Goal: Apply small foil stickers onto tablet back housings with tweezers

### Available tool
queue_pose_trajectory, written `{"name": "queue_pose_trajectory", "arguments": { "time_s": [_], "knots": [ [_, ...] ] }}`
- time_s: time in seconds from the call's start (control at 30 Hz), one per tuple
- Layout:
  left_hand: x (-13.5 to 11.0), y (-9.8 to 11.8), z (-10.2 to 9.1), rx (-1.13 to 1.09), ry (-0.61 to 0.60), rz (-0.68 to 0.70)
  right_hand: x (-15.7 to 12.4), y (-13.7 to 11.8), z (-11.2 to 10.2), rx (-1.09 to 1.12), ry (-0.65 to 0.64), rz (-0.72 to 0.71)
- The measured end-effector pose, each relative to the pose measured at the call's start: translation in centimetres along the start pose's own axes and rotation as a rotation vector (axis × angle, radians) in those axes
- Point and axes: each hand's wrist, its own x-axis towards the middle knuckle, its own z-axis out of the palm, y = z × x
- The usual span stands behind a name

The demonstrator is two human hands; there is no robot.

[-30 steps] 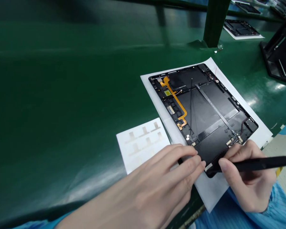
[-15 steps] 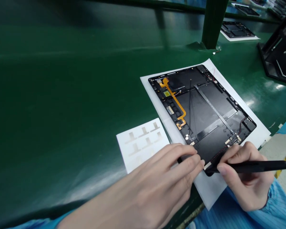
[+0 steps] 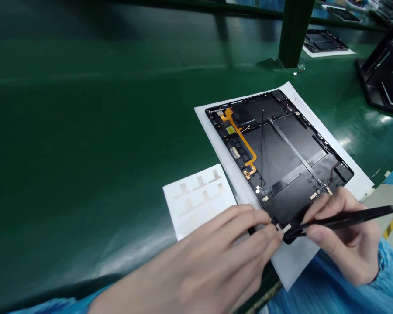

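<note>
Tweezers [image 3: 347, 220] in right fingers [image 3: 327, 205], tips at the tablet housing's [image 3: 281, 148] near corner
</note>
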Motion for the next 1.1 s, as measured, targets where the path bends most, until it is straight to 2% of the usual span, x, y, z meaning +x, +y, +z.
{"name": "queue_pose_trajectory", "arguments": {
  "time_s": [0.2,0.53,0.67,0.8,1.0,1.1],
  "knots": [
    [-0.6,0.3,0.4,-0.026,0.029,-0.011,1.6,-0.2,-1.6,-0.017,-0.194,0.012],
    [-0.4,0.1,0.2,-0.082,0.005,-0.028,1.9,-0.4,-1.3,-0.086,-0.226,-0.002],
    [-0.5,0.0,0.4,-0.110,0.030,-0.042,1.9,-0.5,-0.8,-0.124,-0.245,-0.038],
    [-0.6,0.0,0.4,-0.011,-0.005,0.002,1.9,-0.5,-0.6,-0.104,-0.232,-0.014],
    [-0.2,-0.1,0.3,0.129,-0.047,0.035,1.3,-0.3,-0.5,-0.060,-0.047,0.043],
    [0.0,0.0,0.4,0.144,-0.060,0.023,1.2,-0.3,-0.4,-0.076,-0.036,0.042]
  ]
}}
